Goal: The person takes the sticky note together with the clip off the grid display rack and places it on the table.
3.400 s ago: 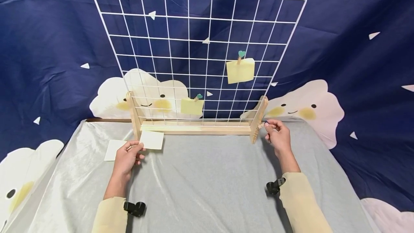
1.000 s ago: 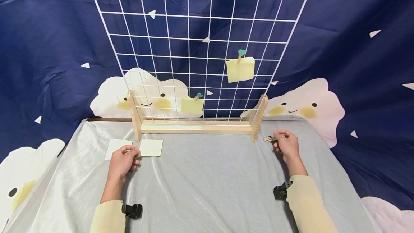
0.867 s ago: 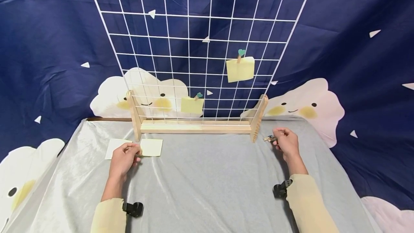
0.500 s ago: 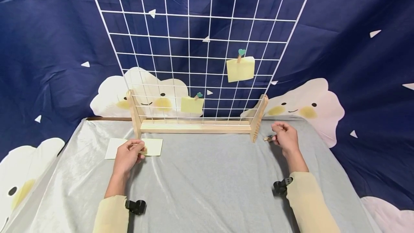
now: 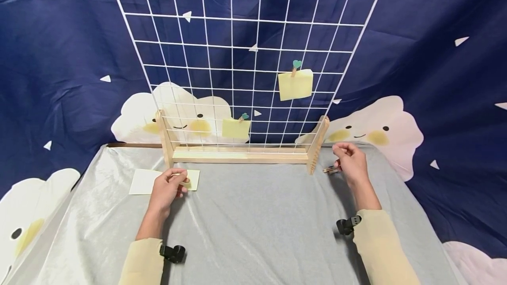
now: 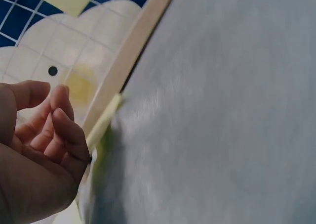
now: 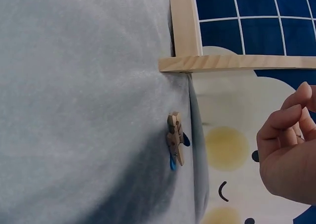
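Observation:
My left hand (image 5: 167, 190) hovers over a pale yellow paper note (image 5: 193, 180) on the table, covering part of it. Its fingers are loosely curled, with nothing between thumb and forefinger in the left wrist view. A second, whiter note (image 5: 142, 182) lies just to the left. My right hand (image 5: 351, 162) is raised above the table beyond the stand's right foot, fingers loosely bent and holding nothing. Just below it lie small wooden clothespins (image 7: 176, 140) with blue decorations, close together on the cloth.
A white wire grid (image 5: 231, 18) stands upright in a wooden base (image 5: 237, 157). Two yellow notes (image 5: 296, 87) hang on it from clothespins with green hearts (image 5: 297, 63). Grey cloth (image 5: 245, 223) covers the table; a blue cloud-print curtain (image 5: 431, 78) hangs behind.
The note my left hand held now lies on the table, and that hand has shifted right over it. My right hand has set the clothespins down and risen off them.

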The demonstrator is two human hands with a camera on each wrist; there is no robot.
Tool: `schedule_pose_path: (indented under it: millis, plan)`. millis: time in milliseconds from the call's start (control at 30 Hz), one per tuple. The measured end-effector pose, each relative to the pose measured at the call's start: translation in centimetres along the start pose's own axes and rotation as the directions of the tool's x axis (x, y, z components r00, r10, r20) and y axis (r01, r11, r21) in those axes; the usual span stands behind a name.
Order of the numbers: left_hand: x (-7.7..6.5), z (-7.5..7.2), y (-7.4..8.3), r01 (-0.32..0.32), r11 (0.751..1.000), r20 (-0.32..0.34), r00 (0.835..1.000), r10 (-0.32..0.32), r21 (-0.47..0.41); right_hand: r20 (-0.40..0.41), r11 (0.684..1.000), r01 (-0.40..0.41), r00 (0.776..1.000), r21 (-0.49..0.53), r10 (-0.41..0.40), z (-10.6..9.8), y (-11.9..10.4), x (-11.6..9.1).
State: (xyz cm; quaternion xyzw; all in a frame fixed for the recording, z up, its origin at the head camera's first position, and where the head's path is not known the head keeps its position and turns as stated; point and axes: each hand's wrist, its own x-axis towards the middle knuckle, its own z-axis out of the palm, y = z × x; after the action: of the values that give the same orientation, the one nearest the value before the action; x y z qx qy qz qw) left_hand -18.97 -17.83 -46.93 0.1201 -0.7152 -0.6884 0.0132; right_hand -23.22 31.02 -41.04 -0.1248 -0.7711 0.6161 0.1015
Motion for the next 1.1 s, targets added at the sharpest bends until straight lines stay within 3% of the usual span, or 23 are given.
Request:
schedule_pose_path:
  millis: [233,533,1100]
  plan:
    - [0.1,1.1,0.5,-0.019,0.998,0.027,0.999,0.021,-0.059,0.006,1.0,0.024,1.0,-0.004,-0.024,0.0,-1.0,0.0]
    - [0.0,2.3,1.1,-0.045,0.998,0.044,0.998,0.047,-0.044,0.045,0.991,0.132,0.99,0.033,-0.134,0.5,-3.2,-0.3]
    - [-0.1,4.3,2.7,-0.046,0.998,0.104,0.993,0.051,-0.05,0.075,0.977,0.214,0.974,-0.001,-0.214,0.7,-5.4,-0.4]
